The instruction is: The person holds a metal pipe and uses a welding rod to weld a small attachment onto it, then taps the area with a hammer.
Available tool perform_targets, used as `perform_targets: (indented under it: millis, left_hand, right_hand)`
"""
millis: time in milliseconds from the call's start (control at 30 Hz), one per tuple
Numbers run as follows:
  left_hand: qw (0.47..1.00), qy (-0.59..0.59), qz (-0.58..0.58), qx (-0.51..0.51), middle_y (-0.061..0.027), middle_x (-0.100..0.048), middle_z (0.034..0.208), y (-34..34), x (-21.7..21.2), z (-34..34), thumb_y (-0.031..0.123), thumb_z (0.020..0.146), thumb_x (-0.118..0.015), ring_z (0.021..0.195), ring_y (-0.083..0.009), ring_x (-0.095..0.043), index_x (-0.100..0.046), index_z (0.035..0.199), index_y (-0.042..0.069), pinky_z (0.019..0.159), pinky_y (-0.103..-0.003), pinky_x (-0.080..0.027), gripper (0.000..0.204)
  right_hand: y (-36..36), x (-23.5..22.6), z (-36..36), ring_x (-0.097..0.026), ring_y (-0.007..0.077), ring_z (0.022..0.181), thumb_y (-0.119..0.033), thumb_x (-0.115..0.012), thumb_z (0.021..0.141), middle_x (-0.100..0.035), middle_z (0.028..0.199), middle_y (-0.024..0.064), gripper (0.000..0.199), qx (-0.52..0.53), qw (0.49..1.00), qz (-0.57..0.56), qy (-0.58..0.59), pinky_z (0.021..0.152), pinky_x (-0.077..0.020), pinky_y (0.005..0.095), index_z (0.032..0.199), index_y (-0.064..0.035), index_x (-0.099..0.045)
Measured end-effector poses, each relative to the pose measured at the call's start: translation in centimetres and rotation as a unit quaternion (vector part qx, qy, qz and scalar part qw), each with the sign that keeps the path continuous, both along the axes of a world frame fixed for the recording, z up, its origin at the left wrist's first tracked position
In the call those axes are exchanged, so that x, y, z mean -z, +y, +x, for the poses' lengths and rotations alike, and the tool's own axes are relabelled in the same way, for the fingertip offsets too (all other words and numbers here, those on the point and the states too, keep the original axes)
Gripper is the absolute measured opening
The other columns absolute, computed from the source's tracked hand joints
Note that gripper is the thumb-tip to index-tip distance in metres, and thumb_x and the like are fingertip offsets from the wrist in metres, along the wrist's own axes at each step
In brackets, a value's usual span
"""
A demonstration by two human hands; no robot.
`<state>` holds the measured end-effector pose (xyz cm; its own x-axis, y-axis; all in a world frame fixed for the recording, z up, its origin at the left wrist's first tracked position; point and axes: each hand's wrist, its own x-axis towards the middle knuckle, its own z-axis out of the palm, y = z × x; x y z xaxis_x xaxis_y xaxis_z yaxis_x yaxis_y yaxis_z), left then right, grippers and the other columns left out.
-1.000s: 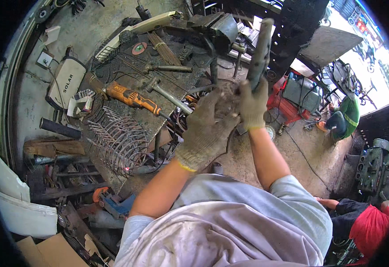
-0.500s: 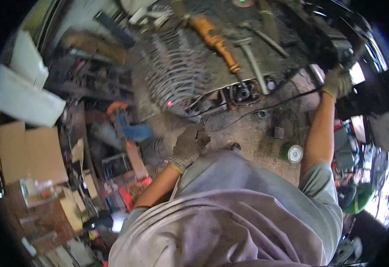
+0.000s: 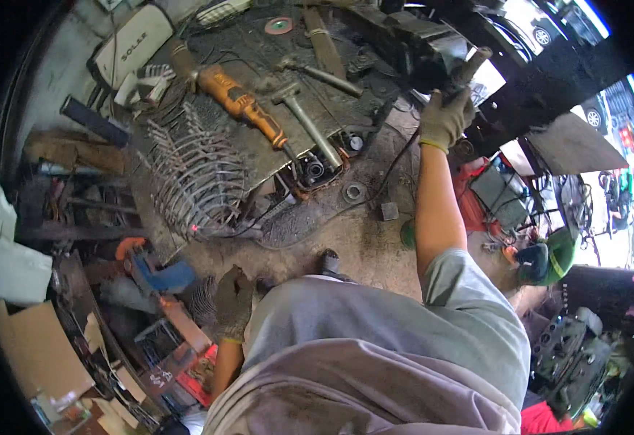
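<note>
My right hand [image 3: 447,122], in a grey-green work glove, is raised at the far right beside a dark, bulky vise-like block [image 3: 433,61]. Its fingers are bent around the lower end of a stubby brown rod-like part [image 3: 473,67]; the exact contact is partly hidden. Low on the left, my left hand [image 3: 234,304] hangs by my thigh in a dirty dark glove. Nothing shows in it, and its fingers look loose. On the work surface between them lie an orange long-bodied power tool [image 3: 241,105], a hammer with a silver handle [image 3: 310,127] and another hammer [image 3: 324,77].
A cage of curved metal rods [image 3: 201,174] lies left of the power tool. A greasy opened mechanism [image 3: 315,170] and a metal ring [image 3: 354,192] are near the surface's front. Blue and orange tool [image 3: 161,272] stands at left. A green rounded object [image 3: 560,257] is at right.
My view has swung right, so the bench things appear farther left. My left hand has dropped lower beside my thigh. The right hand stays by the dark block.
</note>
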<state>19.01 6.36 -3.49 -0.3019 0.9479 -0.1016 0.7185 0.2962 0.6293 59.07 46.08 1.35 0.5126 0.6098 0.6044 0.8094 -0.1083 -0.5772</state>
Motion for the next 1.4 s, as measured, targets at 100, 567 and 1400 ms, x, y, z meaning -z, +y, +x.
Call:
perform_targets:
  millis: [100,567,1400]
  left_hand:
    - [0.998,-0.052,0.019,-0.011,-0.0217,-0.068,0.109,-0.7,2.6,-0.8,0.025,0.096,-0.061,0.097,-0.0372,-0.066,-0.062,0.121,-0.002,0.089,-0.041,-0.051,0.037]
    - [0.999,0.002,-0.047,0.000,-0.0215,-0.068,0.114,-5.0,1.8,-4.5,0.022,0.096,-0.061,0.108,-0.0376,-0.065,-0.063,0.116,0.000,0.091,-0.042,-0.051,0.029]
    - [0.970,0.217,0.073,0.085,-0.0147,-0.055,0.143,16.6,-10.5,-19.5,0.054,0.096,-0.055,0.133,-0.0333,-0.051,-0.058,0.139,0.015,0.109,-0.042,-0.039,0.058]
  right_hand:
    - [-1.2,0.4,0.3,-0.046,0.0415,0.126,-0.031,-0.073,0.083,-0.057,0.129,0.0243,0.079,0.009,0.999,0.027,0.019,0.110,-0.0359,0.0473,0.148,-0.0037,-0.038]
    - [-20.9,11.4,-8.1,-0.050,0.0389,0.128,-0.029,-0.068,0.091,-0.047,0.140,0.0254,0.066,-0.259,0.952,-0.132,0.095,0.105,-0.0459,0.0422,0.147,-0.0055,-0.043]
    - [-10.2,4.5,-15.8,-0.060,0.0384,0.120,-0.054,-0.059,0.089,-0.062,0.132,0.0184,0.060,-0.335,0.888,-0.316,0.000,0.100,-0.0469,0.0457,0.133,-0.0141,-0.061]
